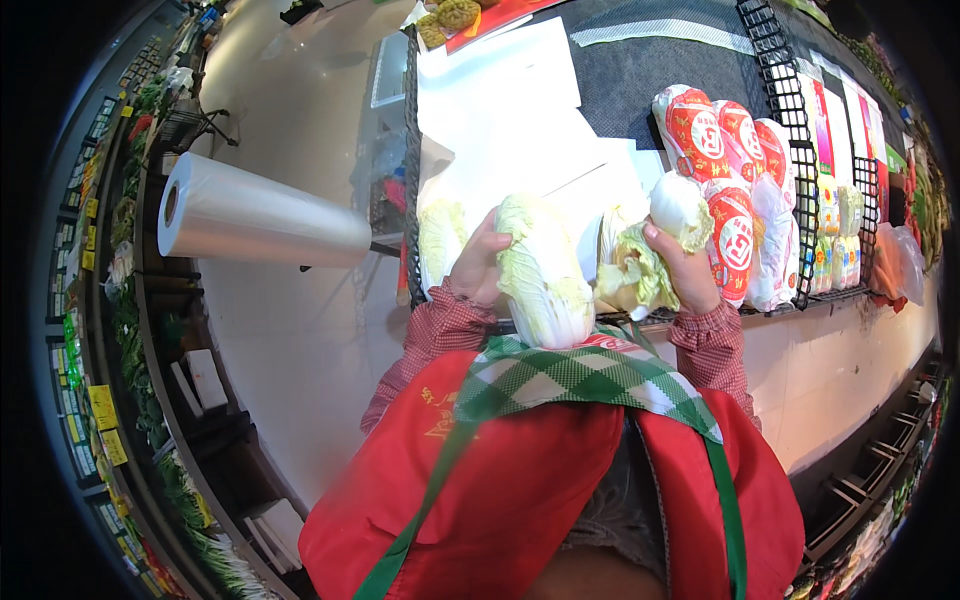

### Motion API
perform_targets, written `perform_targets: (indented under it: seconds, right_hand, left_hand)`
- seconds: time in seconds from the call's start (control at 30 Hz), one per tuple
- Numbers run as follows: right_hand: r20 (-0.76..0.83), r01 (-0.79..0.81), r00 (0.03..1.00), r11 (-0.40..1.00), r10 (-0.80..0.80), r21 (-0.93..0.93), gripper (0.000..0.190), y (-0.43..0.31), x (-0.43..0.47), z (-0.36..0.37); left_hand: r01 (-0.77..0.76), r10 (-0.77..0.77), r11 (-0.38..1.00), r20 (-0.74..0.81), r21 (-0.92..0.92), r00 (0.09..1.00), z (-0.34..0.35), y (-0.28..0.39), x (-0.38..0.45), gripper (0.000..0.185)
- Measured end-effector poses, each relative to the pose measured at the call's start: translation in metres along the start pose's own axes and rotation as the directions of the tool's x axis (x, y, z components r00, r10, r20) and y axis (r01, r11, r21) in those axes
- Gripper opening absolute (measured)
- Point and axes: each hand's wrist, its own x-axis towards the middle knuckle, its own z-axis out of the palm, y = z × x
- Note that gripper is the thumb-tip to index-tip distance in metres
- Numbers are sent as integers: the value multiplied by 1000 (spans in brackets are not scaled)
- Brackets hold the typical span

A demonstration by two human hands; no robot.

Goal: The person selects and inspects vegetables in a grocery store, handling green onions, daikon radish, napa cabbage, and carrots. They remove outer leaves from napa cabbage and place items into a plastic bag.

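Observation:
Upright in my left hand (480,259), a napa cabbage (544,274) is held at its left side, its white base towards me. My right hand (686,266) grips loose, crumpled cabbage leaves (637,266), with a rounded white piece (675,202) at the top. Another napa cabbage (441,236) lies to the left in the black-edged display bin, by white sheets (510,142). To the right of my right hand are several wrapped packages with red printed labels (731,232); one of them lies close to my fingers.
A large roll of clear plastic bags (270,214) sticks out left of the bin. Black mesh dividers (802,165) separate the packages from smaller packs (847,255). Vegetable shelves (131,300) line the far left, beyond the floor. A shopping cart (180,127) stands beside them.

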Motion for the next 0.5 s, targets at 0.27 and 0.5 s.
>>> perform_targets:
  seconds: [0.27, 0.5]
  right_hand:
    - [496, 354, 868, 712, -9, -607, 29, -8, -21, 3]
    - [525, 422, 807, 358, 271, -833, 33, -18, -32, -6]
  left_hand:
    - [-5, 11, 1000, -181, 29, 983, 0, -12, -3, 53]
    - [-101, 122, 991, -293, 87, 948, 10, 11, -7, 44]
